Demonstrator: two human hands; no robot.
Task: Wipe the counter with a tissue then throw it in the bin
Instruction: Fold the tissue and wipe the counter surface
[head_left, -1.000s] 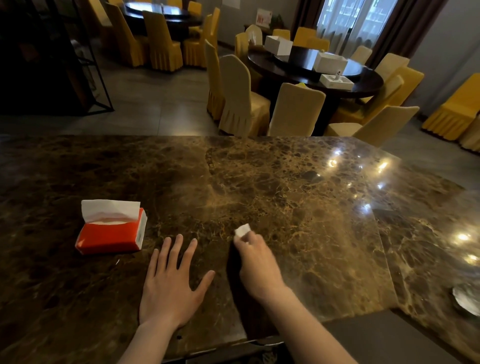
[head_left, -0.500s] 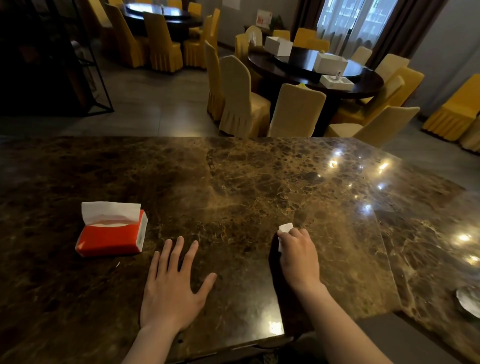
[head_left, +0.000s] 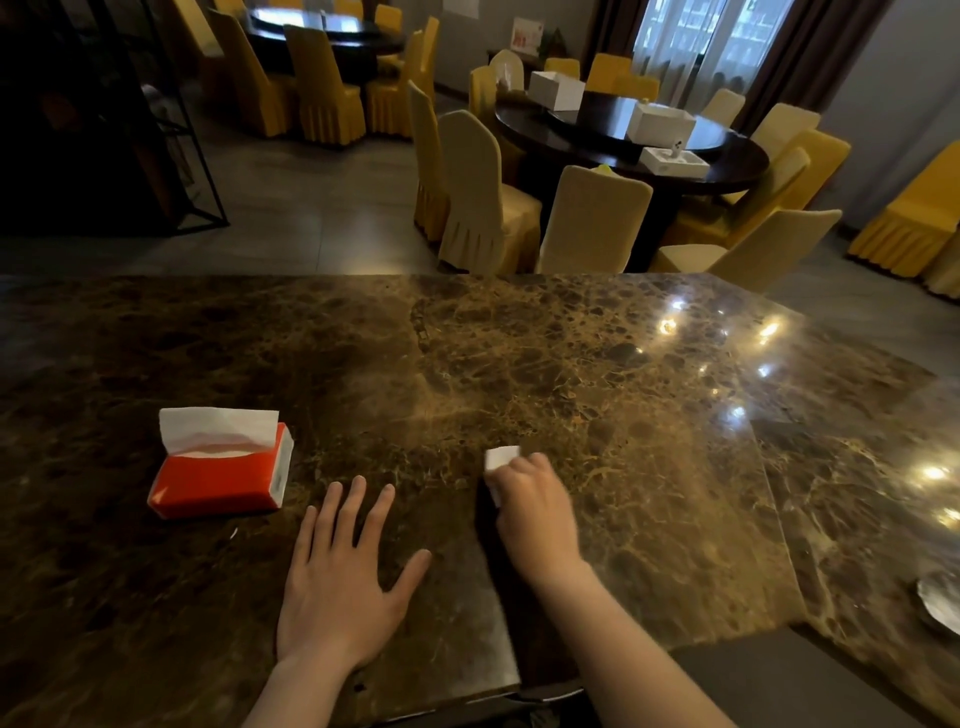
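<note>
Nearest the camera, the left hand (head_left: 337, 587) lies flat and palm-down on the brown marble tabletop (head_left: 597, 415), its fingers spread apart and gripping nothing. Just to its right, the right hand (head_left: 535, 509) is curled shut over a folded white tissue (head_left: 501, 458), pressing it against the stone; 1 corner of the tissue pokes out past the knuckles, and the hand looks slightly blurred. Both bare forearms reach in from the bottom edge of the view.

To the left of the left hand, near but apart from it, a red tissue pack (head_left: 221, 475) lies on the tabletop, with a white sheet standing up out of its opening. At the far right edge of the tabletop, a silvery dish (head_left: 940, 603) is partly cut off by the frame. Ceiling lights reflect as bright spots on the polished right half of the stone.

Beyond the tabletop lies a dining room: a dark round table (head_left: 649, 150) ringed by chairs in cream and yellow covers, with 3 white boxes (head_left: 660, 122) on it. A second round table (head_left: 332, 31) with yellow-covered chairs stands farther back on the left, and a curtained window (head_left: 711, 41) lets in light at the rear.
</note>
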